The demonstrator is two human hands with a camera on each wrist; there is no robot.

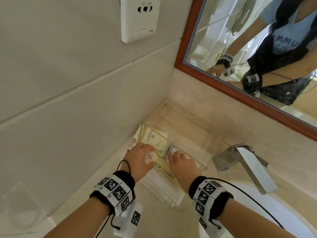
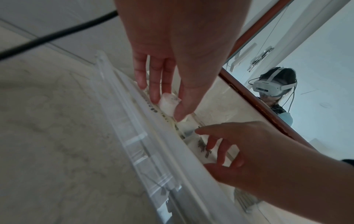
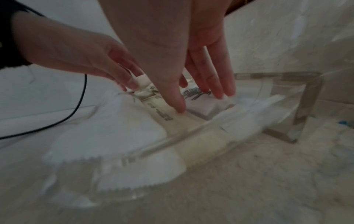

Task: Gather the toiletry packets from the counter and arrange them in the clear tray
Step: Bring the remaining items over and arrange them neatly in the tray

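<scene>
A clear tray (image 1: 204, 166) stands in the counter corner and holds several packets. A cream packet (image 1: 154, 136) leans at its left end, and a long cream packet (image 3: 162, 112) lies beside a white printed packet (image 3: 197, 97). My left hand (image 1: 143, 152) pinches a small white packet (image 2: 165, 103) between thumb and fingers, just over the packets in the tray. My right hand (image 3: 200, 101) reaches into the tray with straight fingers. Its fingertips press on the white printed packet and its thumb on the long cream one.
A tiled wall with a socket plate (image 1: 139, 18) runs along the left of the tray. A wood-framed mirror (image 1: 257, 48) hangs behind it. A chrome faucet (image 1: 240, 157) stands just right of the tray, above the basin (image 1: 277, 213).
</scene>
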